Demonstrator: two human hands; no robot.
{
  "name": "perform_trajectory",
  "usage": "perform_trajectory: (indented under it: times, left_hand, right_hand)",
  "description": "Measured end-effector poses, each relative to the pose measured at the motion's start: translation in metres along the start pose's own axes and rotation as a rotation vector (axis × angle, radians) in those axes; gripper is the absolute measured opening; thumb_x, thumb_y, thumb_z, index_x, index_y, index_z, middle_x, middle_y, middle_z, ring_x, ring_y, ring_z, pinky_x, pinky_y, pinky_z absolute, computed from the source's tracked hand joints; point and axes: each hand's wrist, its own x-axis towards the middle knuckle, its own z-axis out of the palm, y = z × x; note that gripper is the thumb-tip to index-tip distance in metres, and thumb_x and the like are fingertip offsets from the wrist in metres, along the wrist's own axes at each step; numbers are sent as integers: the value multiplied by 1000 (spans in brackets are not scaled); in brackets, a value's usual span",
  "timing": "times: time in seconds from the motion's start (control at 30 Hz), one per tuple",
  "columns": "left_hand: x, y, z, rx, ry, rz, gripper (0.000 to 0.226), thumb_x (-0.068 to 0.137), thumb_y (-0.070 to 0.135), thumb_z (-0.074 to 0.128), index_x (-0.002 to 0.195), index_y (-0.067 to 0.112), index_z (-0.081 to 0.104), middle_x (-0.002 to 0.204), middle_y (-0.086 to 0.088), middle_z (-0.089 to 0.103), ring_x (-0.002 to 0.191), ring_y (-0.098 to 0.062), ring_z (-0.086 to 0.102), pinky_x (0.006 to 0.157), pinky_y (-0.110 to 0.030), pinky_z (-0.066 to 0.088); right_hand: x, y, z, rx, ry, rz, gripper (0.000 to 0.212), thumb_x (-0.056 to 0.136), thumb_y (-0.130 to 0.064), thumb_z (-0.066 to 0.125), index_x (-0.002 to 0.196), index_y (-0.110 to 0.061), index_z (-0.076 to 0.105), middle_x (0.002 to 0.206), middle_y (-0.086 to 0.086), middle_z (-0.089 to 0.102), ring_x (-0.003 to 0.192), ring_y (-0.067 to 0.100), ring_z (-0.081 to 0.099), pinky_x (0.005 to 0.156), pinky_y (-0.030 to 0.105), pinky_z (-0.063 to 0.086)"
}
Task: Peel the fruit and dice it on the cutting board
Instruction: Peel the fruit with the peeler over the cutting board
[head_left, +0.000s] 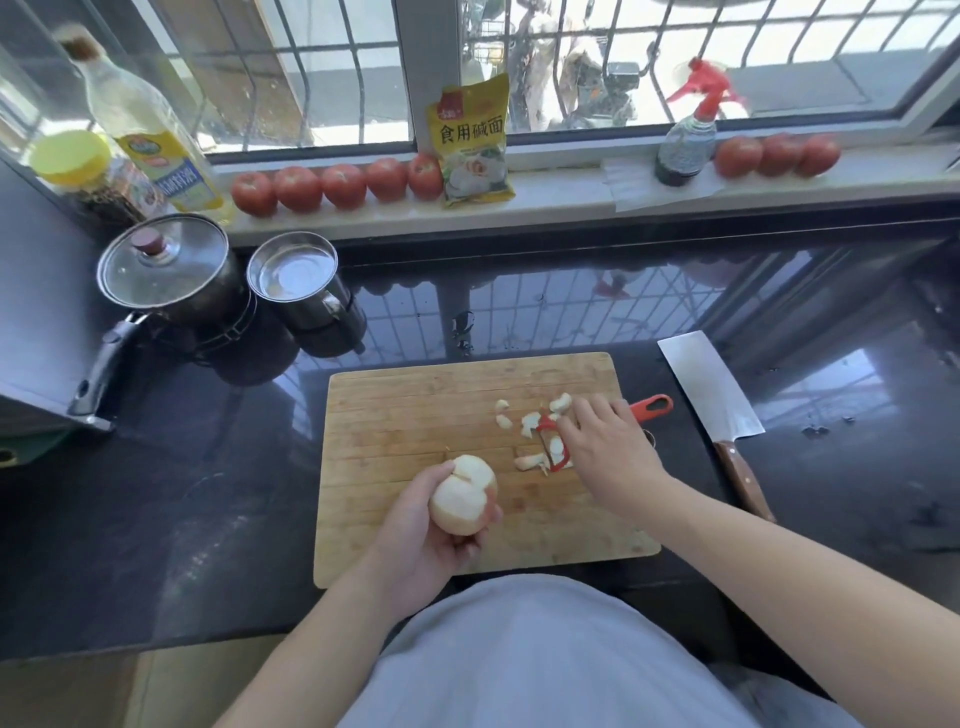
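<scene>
Over a bamboo cutting board on a dark, glossy counter, seen from the head camera, a person's left hand cradles a nearly peeled fruit, fingers curled under and around it with the thumb across the top; a small patch of pinkish skin shows by the fingers. The right hand lies over a red peeler at the board's right edge, fingers bent down on its handle among scattered pale peelings; whether it grips or merely covers the tool cannot be told. A cleaver lies on the counter just beside the board, untouched.

The bared flesh looks wet and likely slippery, firm but easily bruised, and light enough for one hand. A round fruit would probably roll on the board, so holding it across its widest part, fingertips tucked back from the blade, seems the safest grip for dicing.
</scene>
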Motion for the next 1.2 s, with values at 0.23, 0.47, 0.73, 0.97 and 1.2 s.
perform_trajectory:
  times: [0.23,0.47,0.73,0.97,1.2]
  left_hand:
    - [5,1,-1,-36,-51,2,38,95,30,46,114,3,64,102,-21,63,72,-29,60,56,-30,43]
    - [10,-5,9,64,-8,51,36,106,38,45,101,11,68,89,-14,67,65,-25,56,60,-35,35]
    - [13,-15,17,130,124,97,30,100,25,48,100,3,68,75,-16,64,57,-25,53,45,-30,33]
    - [13,-7,3,29,178,69,30,102,27,49,117,5,63,90,-22,69,65,-26,59,49,-29,37]
    - [19,-8,-1,-18,182,90,40,103,45,56,120,9,65,94,-16,74,69,-23,63,63,-33,44]
  right_hand:
    - [-14,-13,-17,267,545,-206,27,99,-12,41,104,-11,67,93,7,61,88,32,56,85,45,45]
    - [-22,-41,-43,176,619,-407,30,94,-11,50,120,-11,65,94,6,59,89,31,56,83,43,47]
    - [-10,-29,-24,154,686,-349,39,100,-6,35,121,-7,68,100,7,57,80,28,53,79,41,48]
    - [-3,14,10,-11,301,-86,64,80,-3,62,143,-7,52,106,12,61,95,36,55,87,47,39]
    - [-11,-17,-13,190,439,-98,56,82,-10,67,138,-13,59,103,9,61,99,35,56,89,47,42]
